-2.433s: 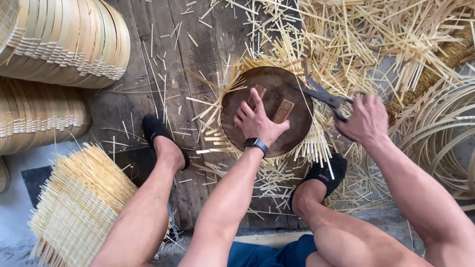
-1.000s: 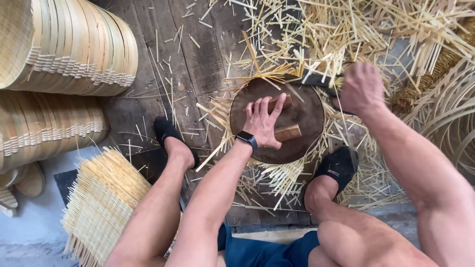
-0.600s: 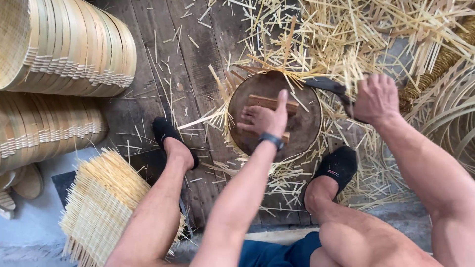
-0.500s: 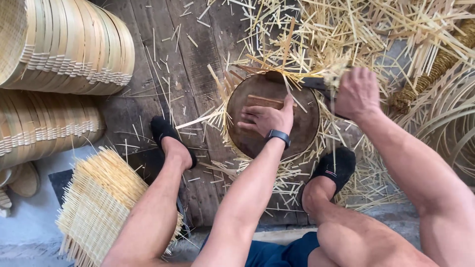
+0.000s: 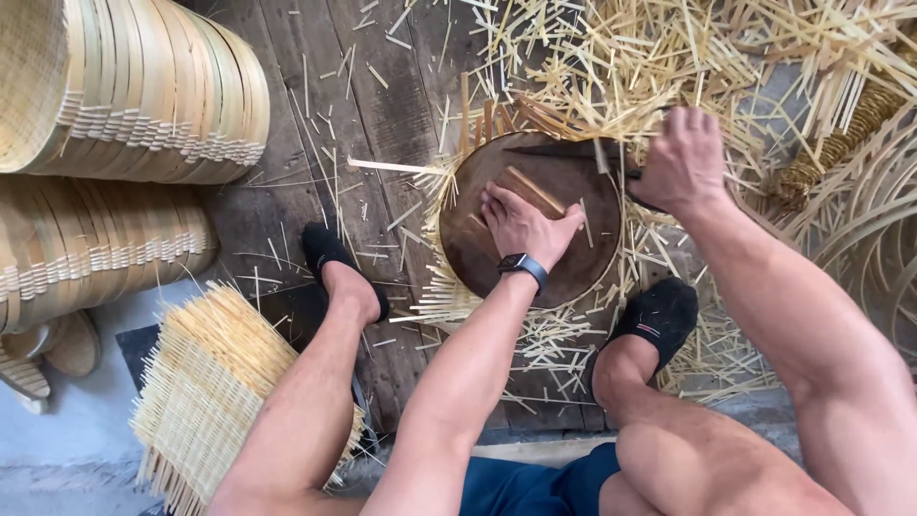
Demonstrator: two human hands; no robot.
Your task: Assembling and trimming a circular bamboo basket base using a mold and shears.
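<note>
1. Left hand point(image 5: 521, 222) pressed flat on the round wooden board point(image 5: 573, 272), fingers spread, nothing gripped, wrist with a dark watch point(image 5: 523, 267).
2. Right hand point(image 5: 680, 161) closed tight around the handle of a dark blade point(image 5: 559, 150), with the blade lying across the far edge of the board.
3. Under the board, a woven mat of bamboo strips point(image 5: 449, 287), with its ends sticking out all around the rim.
4. Risk of a cut: blade edge near the left fingers, with only a short part of bare board between them.
5. Risk of a slip: board resting on loose strips, so probably not steady if the pressing hand lifts or shifts.
6. Risk of an uneven trim: some strip ends bent or crossed at the rim, easy to miss or to cut too short.
7. Risk for the feet: black slippers point(image 5: 659, 315) just beside the board, among sharp cut pieces point(image 5: 611, 67) on the wooden floor point(image 5: 382, 86).
</note>
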